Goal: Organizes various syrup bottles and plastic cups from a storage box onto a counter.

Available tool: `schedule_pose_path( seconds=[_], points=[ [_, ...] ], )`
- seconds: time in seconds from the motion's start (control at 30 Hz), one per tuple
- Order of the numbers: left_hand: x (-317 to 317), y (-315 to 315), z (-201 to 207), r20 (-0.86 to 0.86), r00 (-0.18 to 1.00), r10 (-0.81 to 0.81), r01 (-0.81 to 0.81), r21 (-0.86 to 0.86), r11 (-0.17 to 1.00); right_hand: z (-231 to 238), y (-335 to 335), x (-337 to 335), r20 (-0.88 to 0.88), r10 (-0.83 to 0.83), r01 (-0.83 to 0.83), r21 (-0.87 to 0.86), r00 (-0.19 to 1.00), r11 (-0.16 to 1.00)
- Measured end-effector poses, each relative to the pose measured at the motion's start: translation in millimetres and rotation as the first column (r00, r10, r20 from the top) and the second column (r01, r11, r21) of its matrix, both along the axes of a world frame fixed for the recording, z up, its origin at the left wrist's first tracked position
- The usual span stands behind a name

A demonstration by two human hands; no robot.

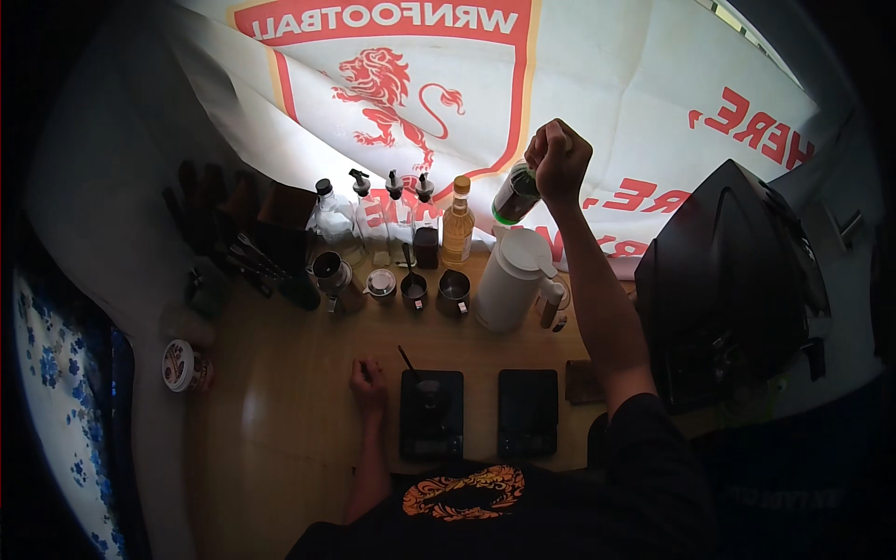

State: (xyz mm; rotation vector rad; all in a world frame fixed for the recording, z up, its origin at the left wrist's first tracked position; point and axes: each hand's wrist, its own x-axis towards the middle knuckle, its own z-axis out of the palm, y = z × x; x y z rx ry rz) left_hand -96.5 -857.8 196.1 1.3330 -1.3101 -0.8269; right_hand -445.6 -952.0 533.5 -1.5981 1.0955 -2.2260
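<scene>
Bottle (pixel 516 198) shows green above and below its dark label.

The black shirt (pixel 565 504) bears an orange print (pixel 478 474).

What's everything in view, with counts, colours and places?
Banner: 1, red and white, back
Table: 1, brown, beneath
Jug: 1, white, centre
Capped bottle: 1, amber, left of jug
Black-topped bottles: 4, mostly clear, back
Cups: 2, dark, left of jug
Scales: 2, black, front
Small vessel: 1, dark, on left scale
Tub: 1, white-lidded, far left
Appliance: 1, black, right
Floral cloth: 1, blue and white, left
Held bottle: 1, green, aloft near jug
Left fingers: one set, left of scales
Right fingers: one set, gripping held bottle
</scene>
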Motion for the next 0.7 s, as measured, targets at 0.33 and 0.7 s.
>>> schedule_pose_path(
  seconds=[0.33, 0.7],
  points=[
    [1.4, 6.9, 5.2, -0.075, 0.997, 0.022, -0.016, 0.084, 0.996, -62.1, -49.0, -27.9, 0.182, 0.159, -0.197, 0.212, 0.970, 0.957],
    [2.5, 3.6, 2.0, -0.087, 0.996, -0.006, 0.013, 0.088, 0.996, -96.6, -57.3, -52.3, 0.319, 0.295, -0.430, 0.551, 0.901, 0.715]
  ],
)
